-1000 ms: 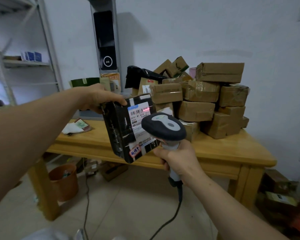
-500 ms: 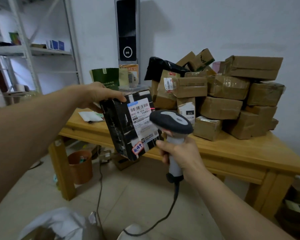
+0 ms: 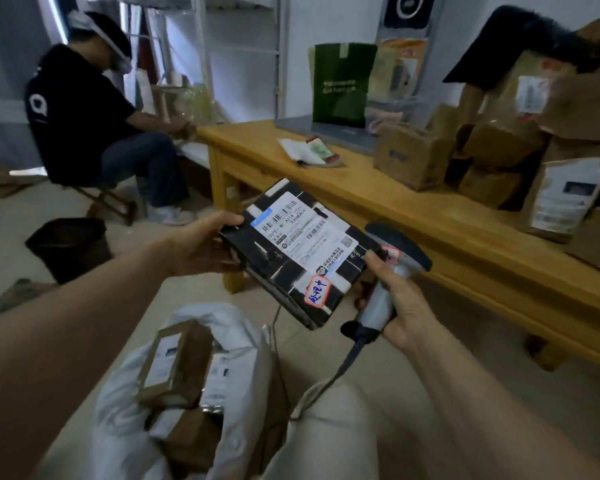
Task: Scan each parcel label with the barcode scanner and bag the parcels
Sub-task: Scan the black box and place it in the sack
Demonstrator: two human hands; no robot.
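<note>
Parcels: 1 black parcel (image 3: 298,251) in the air, 2 brown parcels (image 3: 174,365) in the white bag (image 3: 118,410) below it, and a blurred pile (image 3: 416,157) on the table (image 3: 430,230) beyond it, too blurred to count. The left hand (image 3: 201,244) grips the black parcel's left edge, thumb on top. At its right edge the right hand (image 3: 402,306) has its fingers wrapped round 1 scanner (image 3: 404,252). Open floor separates the black parcel from the bag's mouth. 0.5 s ago the black parcel stood upright facing the scanner; now it lies tilted, label up.
</note>
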